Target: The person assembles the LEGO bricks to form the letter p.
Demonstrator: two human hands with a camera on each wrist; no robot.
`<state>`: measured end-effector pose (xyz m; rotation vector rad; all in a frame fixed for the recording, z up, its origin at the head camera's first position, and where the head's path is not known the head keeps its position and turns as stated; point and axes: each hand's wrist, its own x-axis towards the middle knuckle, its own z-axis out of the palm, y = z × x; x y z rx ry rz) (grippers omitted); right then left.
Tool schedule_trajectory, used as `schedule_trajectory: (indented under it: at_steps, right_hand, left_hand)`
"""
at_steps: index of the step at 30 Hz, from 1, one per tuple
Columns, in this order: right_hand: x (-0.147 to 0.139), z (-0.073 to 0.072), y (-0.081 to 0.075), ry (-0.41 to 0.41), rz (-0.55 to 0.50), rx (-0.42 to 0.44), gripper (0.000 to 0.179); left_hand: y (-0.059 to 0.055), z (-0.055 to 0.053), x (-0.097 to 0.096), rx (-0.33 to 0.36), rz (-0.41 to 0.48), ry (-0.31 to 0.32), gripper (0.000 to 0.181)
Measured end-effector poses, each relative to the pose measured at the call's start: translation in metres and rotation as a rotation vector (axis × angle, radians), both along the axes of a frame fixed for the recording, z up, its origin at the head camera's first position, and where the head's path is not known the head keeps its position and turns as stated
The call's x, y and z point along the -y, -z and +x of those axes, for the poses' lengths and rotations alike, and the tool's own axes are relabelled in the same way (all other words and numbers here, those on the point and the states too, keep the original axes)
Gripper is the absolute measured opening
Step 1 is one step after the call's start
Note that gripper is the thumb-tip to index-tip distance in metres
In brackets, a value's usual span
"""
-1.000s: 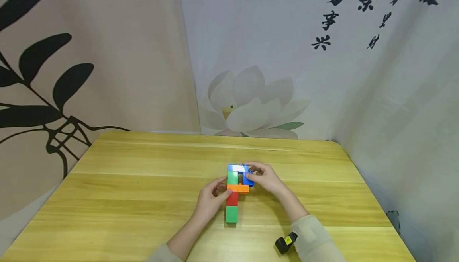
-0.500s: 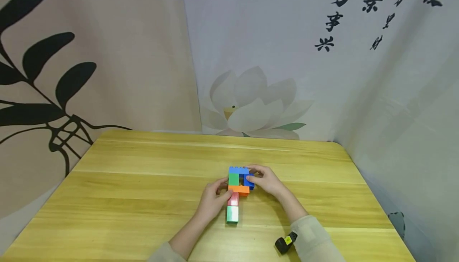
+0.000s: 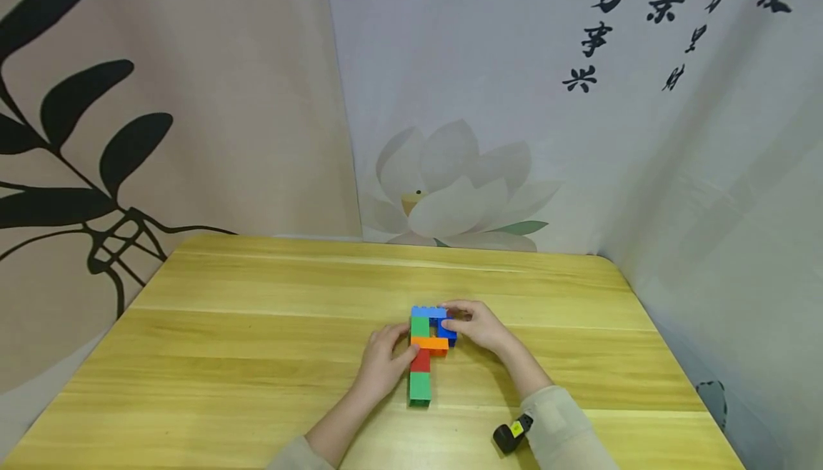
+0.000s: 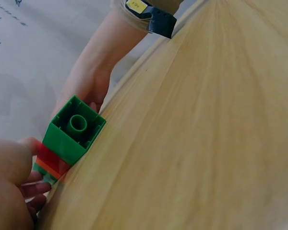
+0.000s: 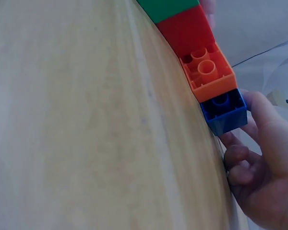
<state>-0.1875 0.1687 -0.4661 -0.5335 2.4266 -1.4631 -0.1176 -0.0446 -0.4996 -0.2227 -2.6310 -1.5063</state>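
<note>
A toy-brick build lies along the wooden table (image 3: 257, 327). Its near end is a green brick (image 3: 420, 388), then come a red brick (image 3: 421, 363) and a longer orange brick (image 3: 431, 343). Beyond these sit another green brick (image 3: 420, 326) and a long light-blue brick (image 3: 427, 311). My left hand (image 3: 382, 364) grips the build from the left, thumb near the red and orange bricks. My right hand (image 3: 479, 325) pinches a dark-blue brick (image 3: 448, 330) at the build's right. The near green brick's hollow underside (image 4: 77, 123) faces the left wrist camera.
A black strapped device with a yellow label (image 3: 513, 434) sits at the right sleeve (image 3: 566, 427). Behind the table hangs a pale printed cloth (image 3: 463, 63) with a lotus, leaves and black writing.
The build and both hands have shifted slightly towards me. Both hands keep their hold.
</note>
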Motion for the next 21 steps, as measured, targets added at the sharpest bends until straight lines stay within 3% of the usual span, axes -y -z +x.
schedule_trajectory:
  at_steps: [4, 11, 21]
  right_hand:
    - [0.002, 0.006, -0.011, -0.023, 0.004, -0.003, 0.037]
    - [0.005, 0.008, -0.015, -0.009, 0.008, -0.001, 0.036]
    - [-0.006, -0.007, 0.013, -0.014, 0.050, -0.058, 0.035]
  left_hand:
    - [0.000, 0.001, -0.001, 0.001, -0.039, -0.003, 0.043]
    - [0.000, 0.001, 0.000, 0.009, -0.034, -0.011, 0.043]
    - [-0.006, 0.005, 0.006, 0.059, 0.043, -0.003, 0.050]
